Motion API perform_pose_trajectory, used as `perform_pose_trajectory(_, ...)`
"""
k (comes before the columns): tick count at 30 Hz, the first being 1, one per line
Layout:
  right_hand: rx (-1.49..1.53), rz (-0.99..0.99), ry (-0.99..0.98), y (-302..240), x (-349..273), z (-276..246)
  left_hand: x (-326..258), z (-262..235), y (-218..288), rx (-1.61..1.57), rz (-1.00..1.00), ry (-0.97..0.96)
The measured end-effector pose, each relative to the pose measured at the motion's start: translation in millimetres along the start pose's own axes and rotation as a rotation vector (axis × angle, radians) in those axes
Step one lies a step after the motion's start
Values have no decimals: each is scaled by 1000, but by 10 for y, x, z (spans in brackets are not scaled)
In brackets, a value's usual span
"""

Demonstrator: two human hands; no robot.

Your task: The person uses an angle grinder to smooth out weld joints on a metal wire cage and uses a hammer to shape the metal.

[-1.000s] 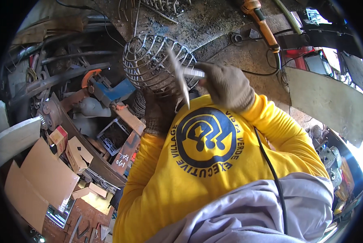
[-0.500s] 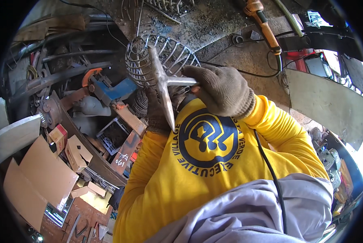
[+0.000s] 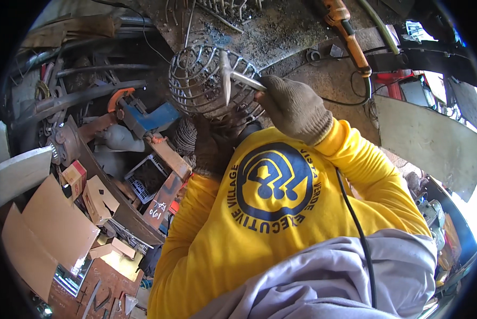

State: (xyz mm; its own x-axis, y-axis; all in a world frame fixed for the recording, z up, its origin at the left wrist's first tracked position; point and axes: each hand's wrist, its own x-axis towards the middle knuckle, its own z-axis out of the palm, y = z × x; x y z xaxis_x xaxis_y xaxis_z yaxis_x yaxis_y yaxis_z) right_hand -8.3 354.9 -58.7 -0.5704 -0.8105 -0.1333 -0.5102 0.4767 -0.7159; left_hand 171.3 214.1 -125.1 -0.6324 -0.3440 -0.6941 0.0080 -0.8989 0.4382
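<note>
My right hand [image 3: 297, 109], in a brown knit glove, is closed around the handle of a chipping hammer [image 3: 226, 80]. The hammer's pointed head hangs over a round cage of bent metal rods [image 3: 196, 72]; whether it touches the rods I cannot tell. At the cage's near side, my gloved left hand [image 3: 209, 149] grips its lower edge. Deep shadow covers most of the left fingers.
An orange angle grinder [image 3: 347, 40] lies on the gritty work surface [image 3: 281, 34] at the far right, its cord curving nearby. To the left are a blue metal piece [image 3: 156, 117], a plastic crate [image 3: 147, 178] and open cardboard boxes [image 3: 57, 228].
My right hand has swung the hammer away from me, so its head now sits farther out over the cage. The cage has shifted slightly to the right. My left hand stays beside it.
</note>
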Motion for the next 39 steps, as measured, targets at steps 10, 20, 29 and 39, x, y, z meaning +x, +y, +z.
perform_pose_trajectory(10,39,-83,48,14,48,-35,90,150,39,-238,-7,-156)
perform_pose_trajectory(20,85,16,33,61,-35,-74,111,92,-31,37,88,-57)
perform_pose_trajectory(29,8,14,-61,108,100,4,32,177,-37,-8,124,-26)
perform_pose_trajectory(39,182,-53,248,169,23,-210,61,165,-36,-57,166,273)
